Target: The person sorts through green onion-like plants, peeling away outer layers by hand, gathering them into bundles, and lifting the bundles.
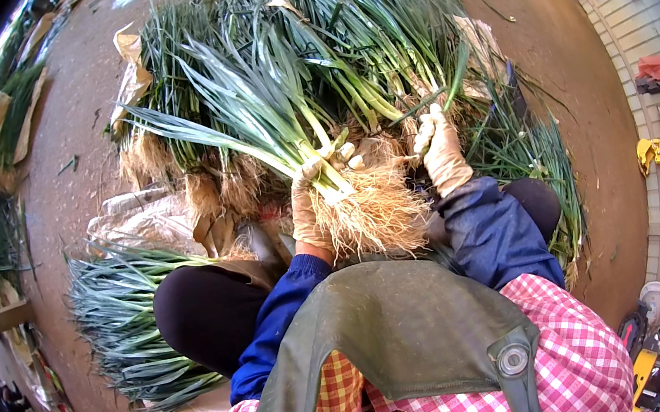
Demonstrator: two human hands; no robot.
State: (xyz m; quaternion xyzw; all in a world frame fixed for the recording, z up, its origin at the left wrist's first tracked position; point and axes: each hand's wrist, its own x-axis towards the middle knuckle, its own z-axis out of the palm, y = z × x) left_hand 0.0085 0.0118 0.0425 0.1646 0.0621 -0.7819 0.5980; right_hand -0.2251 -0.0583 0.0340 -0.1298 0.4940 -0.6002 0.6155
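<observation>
The gloved left hand (308, 194) is gripping with curled fingers (348, 152), the gloved right hand (441, 150) is bending at the knuckles, and both blue-sleeved forearms (279, 313) are pointing forward between bent knees (197, 307).

Glossy, smooth leaves (250, 108), rough, fibrous roots (377, 212), matt, wrinkled gloves (446, 157), slightly shiny cloth sleeves (492, 222), smooth, rubbery-looking apron (411, 312), shiny metal rings (513, 360), matt checked shirt cloth (569, 341), rough, matt floor (585, 114)

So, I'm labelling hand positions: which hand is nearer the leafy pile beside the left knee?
Left. The left hand, gripping a bunch, is ahead and to the right of the pile; the right hand is farther right, on the bunch's far side.
</observation>
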